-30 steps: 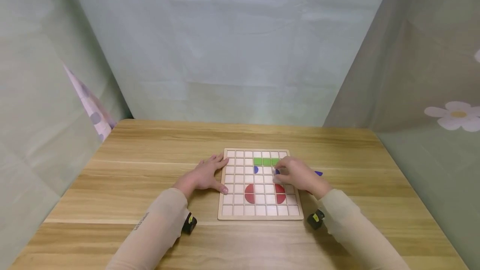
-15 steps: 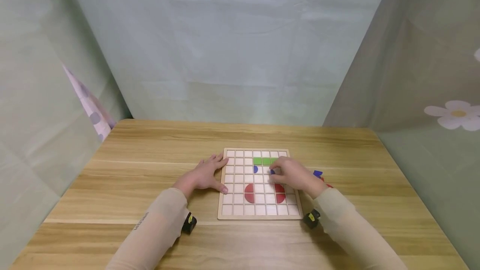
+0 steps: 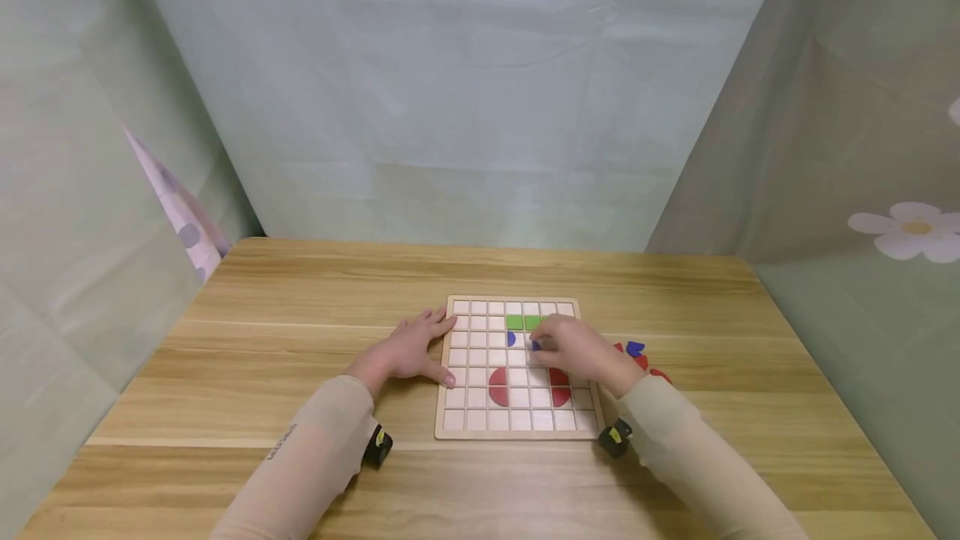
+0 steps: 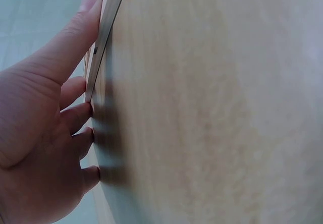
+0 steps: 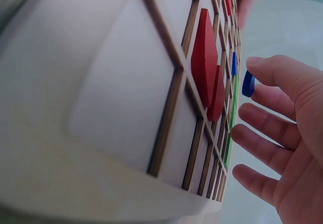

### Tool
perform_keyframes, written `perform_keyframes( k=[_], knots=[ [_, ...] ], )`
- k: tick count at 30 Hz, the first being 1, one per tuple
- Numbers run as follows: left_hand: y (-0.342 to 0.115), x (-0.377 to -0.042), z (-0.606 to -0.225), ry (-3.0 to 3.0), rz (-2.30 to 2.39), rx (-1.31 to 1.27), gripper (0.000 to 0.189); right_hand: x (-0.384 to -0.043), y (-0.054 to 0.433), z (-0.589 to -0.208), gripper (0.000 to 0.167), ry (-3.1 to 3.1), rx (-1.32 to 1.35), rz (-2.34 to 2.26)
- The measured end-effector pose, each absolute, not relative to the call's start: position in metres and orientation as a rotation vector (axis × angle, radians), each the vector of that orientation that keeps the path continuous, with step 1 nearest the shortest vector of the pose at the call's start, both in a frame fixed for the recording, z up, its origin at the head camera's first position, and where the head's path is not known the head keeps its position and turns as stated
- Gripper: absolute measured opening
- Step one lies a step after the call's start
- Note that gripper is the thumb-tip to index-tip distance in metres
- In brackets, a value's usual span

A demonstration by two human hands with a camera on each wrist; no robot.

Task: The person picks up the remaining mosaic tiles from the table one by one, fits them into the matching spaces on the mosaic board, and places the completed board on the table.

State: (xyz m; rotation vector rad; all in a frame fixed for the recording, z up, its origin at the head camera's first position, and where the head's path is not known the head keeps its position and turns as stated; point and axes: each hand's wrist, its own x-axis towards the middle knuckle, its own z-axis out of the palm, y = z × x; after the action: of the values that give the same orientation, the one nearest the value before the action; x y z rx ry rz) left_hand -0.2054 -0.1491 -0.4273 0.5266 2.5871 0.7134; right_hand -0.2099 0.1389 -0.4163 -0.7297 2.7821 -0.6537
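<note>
A wooden grid board (image 3: 521, 435) lies on the table. My left hand (image 3: 410, 348) rests at its left edge with fingers spread, the thumb and index finger touching the frame. Between thumb and index finger, my right hand (image 3: 577, 348) pinches a small blue piece (image 5: 248, 84) just above the board; its other fingers are loosely bent. Set in the grid are green squares (image 3: 515, 322), a rounded blue piece (image 3: 511, 339), and red curved pieces at left (image 3: 498, 387) and right (image 3: 558, 387). The right hand hides some upper-right cells.
Loose blue pieces (image 3: 635, 348) and red pieces (image 3: 660, 375) lie on the wooden table (image 3: 360, 265) right of the board, partly behind the right wrist. A fabric curtain (image 3: 480, 107) hangs behind the table and along both sides.
My right hand has moved left across the board, carrying the blue piece towards the middle columns. More loose pieces show behind the wrist. The left hand has stayed in place.
</note>
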Motion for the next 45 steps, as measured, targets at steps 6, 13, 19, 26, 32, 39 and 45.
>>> perform_keyframes(
  k=[6,13,19,26,32,39,45],
  knots=[
    [-0.149,-0.206,-0.428,2.59,0.712,0.529,0.105,-0.209,0.135,-0.416,0.025,2.777,-0.727,-0.649],
    [-0.149,-0.207,-0.431,2.591,0.702,0.533,0.105,-0.207,0.132,-0.416,0.024,2.764,-0.69,-0.631],
    [-0.149,-0.206,-0.429,2.593,0.703,0.53,0.105,-0.206,0.13,-0.415,0.026,2.733,-0.688,-0.63],
    [-0.149,-0.206,-0.426,2.589,0.724,0.539,0.104,-0.206,0.127,-0.416,0.026,2.724,-0.679,-0.611],
    [-0.149,-0.204,-0.425,2.59,0.726,0.532,0.104,-0.206,0.123,-0.416,0.028,2.723,-0.686,-0.578],
    [-0.151,-0.204,-0.428,2.595,0.719,0.534,0.105,-0.205,0.121,-0.416,0.029,2.741,-0.705,-0.519],
    [-0.15,-0.205,-0.428,2.595,0.716,0.542,0.105,-0.203,0.119,-0.416,0.025,2.773,-0.754,-0.471]
  ],
)
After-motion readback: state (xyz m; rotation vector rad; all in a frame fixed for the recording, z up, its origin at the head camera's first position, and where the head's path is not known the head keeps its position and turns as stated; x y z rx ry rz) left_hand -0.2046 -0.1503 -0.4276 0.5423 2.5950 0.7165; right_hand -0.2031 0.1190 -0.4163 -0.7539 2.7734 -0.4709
